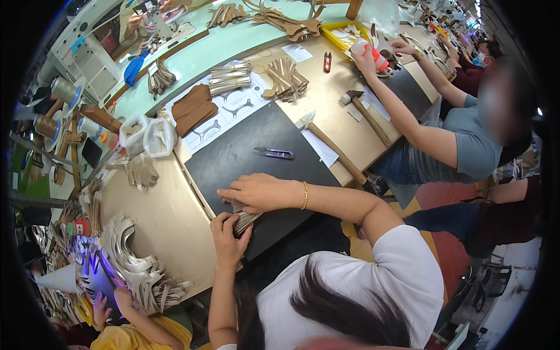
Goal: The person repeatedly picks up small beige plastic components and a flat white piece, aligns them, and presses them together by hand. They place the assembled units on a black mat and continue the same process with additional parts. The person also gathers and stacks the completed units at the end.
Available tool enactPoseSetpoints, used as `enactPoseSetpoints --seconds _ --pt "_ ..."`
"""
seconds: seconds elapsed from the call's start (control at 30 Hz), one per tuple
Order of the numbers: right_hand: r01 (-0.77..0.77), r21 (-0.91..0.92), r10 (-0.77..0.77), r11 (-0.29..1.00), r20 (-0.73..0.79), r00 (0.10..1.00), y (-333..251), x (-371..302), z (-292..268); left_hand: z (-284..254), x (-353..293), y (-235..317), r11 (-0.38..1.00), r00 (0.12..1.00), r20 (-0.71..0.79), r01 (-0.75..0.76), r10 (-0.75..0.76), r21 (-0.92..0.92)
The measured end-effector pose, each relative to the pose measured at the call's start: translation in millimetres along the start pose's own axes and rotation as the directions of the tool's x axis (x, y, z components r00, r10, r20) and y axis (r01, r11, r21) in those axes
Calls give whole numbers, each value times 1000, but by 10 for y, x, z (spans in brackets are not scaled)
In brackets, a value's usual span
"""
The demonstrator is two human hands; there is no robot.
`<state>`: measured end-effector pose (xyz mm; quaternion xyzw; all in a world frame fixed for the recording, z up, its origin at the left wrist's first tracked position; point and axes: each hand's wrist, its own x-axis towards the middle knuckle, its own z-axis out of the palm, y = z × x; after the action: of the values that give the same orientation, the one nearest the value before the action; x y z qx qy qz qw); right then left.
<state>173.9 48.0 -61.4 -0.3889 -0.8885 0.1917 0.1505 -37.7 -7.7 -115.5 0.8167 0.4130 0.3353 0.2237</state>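
A bundle of thin beige and brown strips (pixel 247 222), perhaps leather, lies at the near left edge of a black work mat (pixel 233 143). My left hand (pixel 228 238) is closed around its near side, thumb against one end. From above, my right hand (pixel 256 191) bends over the same bundle, fingers reaching left and thumb against the strips; its far part is hidden under that hand. Just beyond lies a pair of purple thread snips (pixel 274 153), touched by neither hand.
Brown leather pieces (pixel 195 111) and strip bundles (pixel 230 78) lie on printed sheets beyond the mat. A hammer (pixel 335 149) rests along its right side. At right a co-worker (pixel 466 134) handles a red-and-white bottle (pixel 371 53). Silvery curved pieces (pixel 125 251) are piled at left.
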Motion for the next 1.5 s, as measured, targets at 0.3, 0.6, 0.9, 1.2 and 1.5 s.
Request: enactPoseSetpoints --seconds 0.3,0.6,0.9,1.2,1.5 --pt "-50 22 49 999 56 997 -12 79 -72 -53 114 111 993 997 68 -29 21 117" --pt "-88 -102 81 991 -71 994 113 -66 20 -24 99 121 980 996 85 -2 -15 198" --pt "-93 -90 86 992 -71 994 168 -27 69 -98 180 49 990 998 66 -20 11 139" --pt "-188 268 156 945 136 978 215 -263 -176 3 213 9 998 990 132 -49 42 49" --pt "-242 438 230 866 83 970 245 -299 -176 55 221 67 1000 995 97 7 -8 1"
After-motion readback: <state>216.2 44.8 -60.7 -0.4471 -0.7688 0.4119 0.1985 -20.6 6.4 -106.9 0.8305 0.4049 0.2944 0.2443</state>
